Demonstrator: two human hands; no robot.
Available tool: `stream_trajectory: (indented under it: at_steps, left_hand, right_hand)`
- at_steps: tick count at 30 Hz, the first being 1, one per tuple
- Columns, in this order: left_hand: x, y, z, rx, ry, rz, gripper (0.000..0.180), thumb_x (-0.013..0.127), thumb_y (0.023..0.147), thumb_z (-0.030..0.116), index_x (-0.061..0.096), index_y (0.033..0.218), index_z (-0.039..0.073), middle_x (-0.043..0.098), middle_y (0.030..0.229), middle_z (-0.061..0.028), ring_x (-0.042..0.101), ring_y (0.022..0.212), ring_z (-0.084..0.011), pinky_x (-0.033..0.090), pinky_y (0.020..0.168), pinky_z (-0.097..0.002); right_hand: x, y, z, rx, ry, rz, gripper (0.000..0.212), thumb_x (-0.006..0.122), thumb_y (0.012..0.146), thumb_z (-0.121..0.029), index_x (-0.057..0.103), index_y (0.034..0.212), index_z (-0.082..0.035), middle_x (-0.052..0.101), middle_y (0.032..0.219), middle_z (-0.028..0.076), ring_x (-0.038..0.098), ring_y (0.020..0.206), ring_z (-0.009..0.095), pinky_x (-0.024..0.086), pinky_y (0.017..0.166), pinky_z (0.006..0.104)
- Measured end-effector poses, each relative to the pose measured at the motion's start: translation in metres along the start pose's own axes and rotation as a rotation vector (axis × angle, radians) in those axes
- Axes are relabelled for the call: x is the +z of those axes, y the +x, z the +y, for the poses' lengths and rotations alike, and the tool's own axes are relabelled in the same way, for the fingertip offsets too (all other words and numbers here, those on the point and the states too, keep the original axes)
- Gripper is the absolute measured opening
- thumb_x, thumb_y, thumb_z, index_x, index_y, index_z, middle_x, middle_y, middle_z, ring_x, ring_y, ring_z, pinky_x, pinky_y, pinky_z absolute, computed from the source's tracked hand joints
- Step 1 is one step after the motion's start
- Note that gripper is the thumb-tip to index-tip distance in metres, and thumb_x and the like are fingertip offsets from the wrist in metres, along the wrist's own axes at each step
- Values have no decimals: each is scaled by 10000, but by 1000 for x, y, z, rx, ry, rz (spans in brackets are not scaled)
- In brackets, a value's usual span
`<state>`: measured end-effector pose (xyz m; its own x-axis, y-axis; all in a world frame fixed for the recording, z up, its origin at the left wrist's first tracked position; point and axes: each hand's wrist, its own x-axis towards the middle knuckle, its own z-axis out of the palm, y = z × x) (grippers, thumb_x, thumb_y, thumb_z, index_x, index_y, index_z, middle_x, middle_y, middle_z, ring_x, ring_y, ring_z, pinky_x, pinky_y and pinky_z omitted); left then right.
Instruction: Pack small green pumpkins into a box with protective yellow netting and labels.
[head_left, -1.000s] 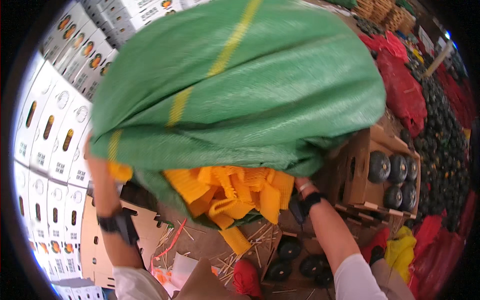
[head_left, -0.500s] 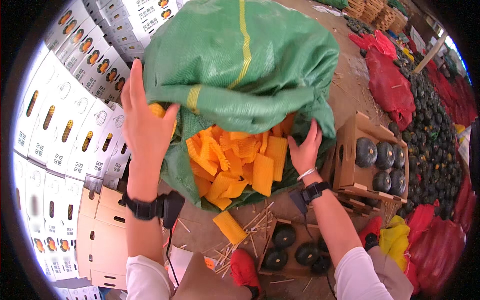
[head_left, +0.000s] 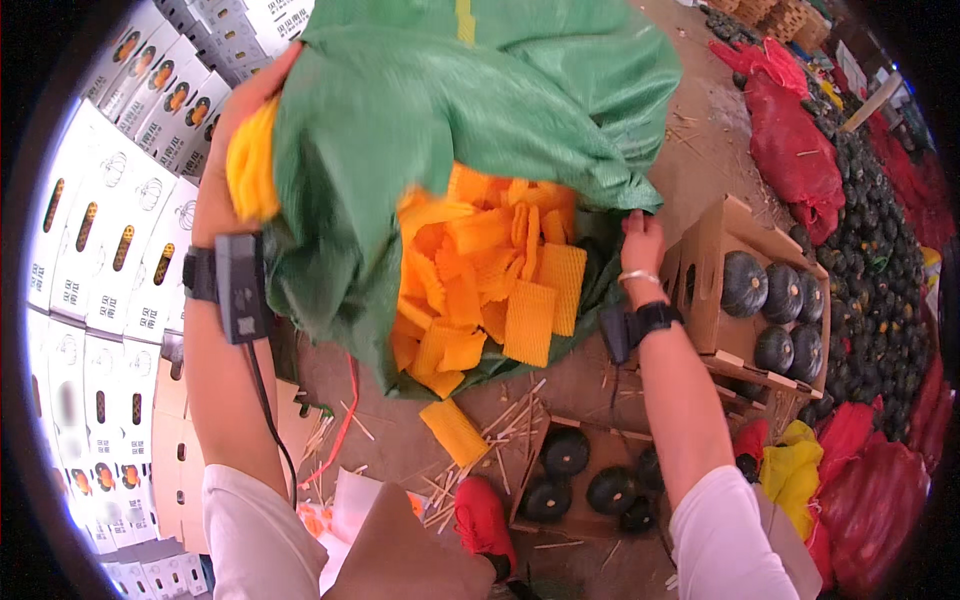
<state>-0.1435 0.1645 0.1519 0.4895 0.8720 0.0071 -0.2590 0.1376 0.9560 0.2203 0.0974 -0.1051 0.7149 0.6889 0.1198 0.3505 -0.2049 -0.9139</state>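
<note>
Green woven sack (head_left: 430, 110) held up at chest height, mouth facing me, spilling orange foam net sleeves (head_left: 490, 270). My left hand (head_left: 235, 150) clenched on sack's left edge, bunch of yellow netting (head_left: 250, 160) pinched with it. My right hand (head_left: 640, 235) grips sack's lower right rim — fingers closed on fabric. One sleeve (head_left: 455, 432) lies on dirt floor below. Cardboard box (head_left: 705, 250) of dark green squash (head_left: 745, 283) just right of right hand; second box (head_left: 590, 470) near my knee.
</note>
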Motion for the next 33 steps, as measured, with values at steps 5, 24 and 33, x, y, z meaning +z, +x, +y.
stream_trajectory:
  at_steps: [5, 24, 33]
  left_hand:
    - [-8, 5, -12, 339, 1313, 581, 500, 619, 756, 350, 494, 1122, 33, 584, 1002, -91, 588, 775, -155, 453, 686, -239]
    - [164, -286, -11, 289, 1206, -58, 167, 624, 731, 148, 553, 821, 26, 552, 741, -100, 554, 670, -249, 441, 586, -323]
    - [216, -291, -163, -54, 1096, -619, 798, 674, 668, 380, 300, 1265, 4, 366, 1268, -202, 417, 1119, -333, 334, 932, -362]
  right_hand:
    - [27, -115, -25, -310, -138, -46, 435, 564, 794, -262, 467, 1108, 24, 535, 1021, 229, 519, 931, 350, 413, 805, 398]
    - [-245, -281, -65, -317, -354, -183, 271, 536, 742, -74, 582, 1009, -100, 543, 782, 132, 544, 719, 313, 448, 678, 379]
    - [-334, -404, -66, 198, 120, -570, 204, 558, 741, -43, 589, 940, -17, 571, 787, 59, 527, 673, 114, 427, 611, 220]
